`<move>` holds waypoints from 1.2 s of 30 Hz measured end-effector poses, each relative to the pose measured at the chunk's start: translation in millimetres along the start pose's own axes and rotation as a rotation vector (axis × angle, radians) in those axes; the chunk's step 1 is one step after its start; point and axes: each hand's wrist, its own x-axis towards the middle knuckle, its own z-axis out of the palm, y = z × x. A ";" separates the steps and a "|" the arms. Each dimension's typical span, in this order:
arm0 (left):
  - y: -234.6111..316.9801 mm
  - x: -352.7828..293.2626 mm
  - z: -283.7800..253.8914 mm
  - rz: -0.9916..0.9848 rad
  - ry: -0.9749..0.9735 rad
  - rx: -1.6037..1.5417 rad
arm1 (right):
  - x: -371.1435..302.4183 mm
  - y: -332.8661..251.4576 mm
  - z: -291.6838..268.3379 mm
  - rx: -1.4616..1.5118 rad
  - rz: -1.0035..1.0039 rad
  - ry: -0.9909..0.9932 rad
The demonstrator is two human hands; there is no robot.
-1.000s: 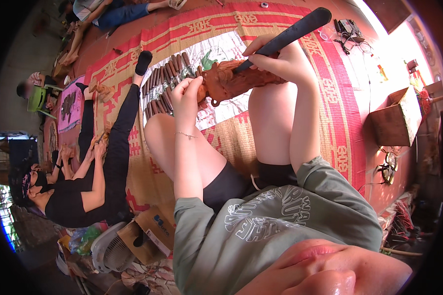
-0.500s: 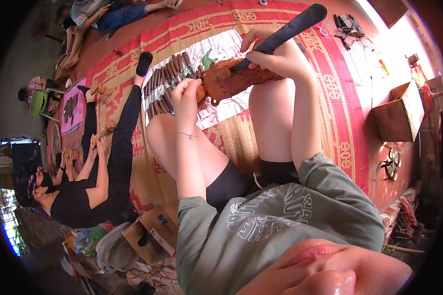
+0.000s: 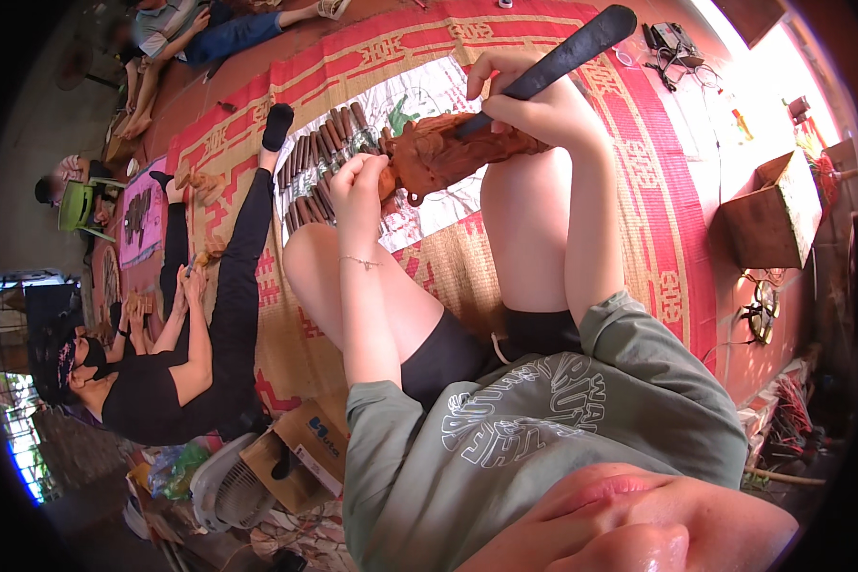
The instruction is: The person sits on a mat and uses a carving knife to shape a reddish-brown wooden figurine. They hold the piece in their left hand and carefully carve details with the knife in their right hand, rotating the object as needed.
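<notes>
The left hand [image 3: 357, 186] is curled around one end of a reddish-brown wooden carving [image 3: 453, 153] propped on the knees, while the right hand [image 3: 534, 100] grips a dark wooden mallet [image 3: 582, 48] above it. Chisels [image 3: 319, 157] lie in a row on the woven mat [image 3: 658, 210] beyond.

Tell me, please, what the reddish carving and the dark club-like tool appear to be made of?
Carving: looks like reddish-brown wood, matt and unvarnished, with cut relief, held by the left hand. Club-like tool in the right hand: dark and dull, probably wood, though the material is not certain.
</notes>
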 end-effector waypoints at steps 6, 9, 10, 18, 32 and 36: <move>8.7 -4.8 5.5 -0.035 0.003 -0.069 | 0.0 7.1 -6.4 0.035 0.014 0.022; 7.0 -3.7 4.1 -0.008 0.017 -0.068 | -2.6 -3.4 -1.9 0.088 0.045 -0.025; 4.3 -1.7 2.6 0.004 0.017 -0.059 | -2.1 -4.1 -0.3 0.065 0.024 -0.047; 9.9 -6.4 4.8 -0.007 -0.010 -0.072 | -1.2 -1.0 -6.7 0.028 0.039 0.016; 6.0 -1.9 -0.4 -0.050 -0.007 -0.070 | -1.9 5.7 -5.6 0.114 -0.021 0.018; 13.3 -7.3 2.0 -0.060 0.009 -0.059 | -1.9 1.6 -4.7 0.089 -0.047 0.013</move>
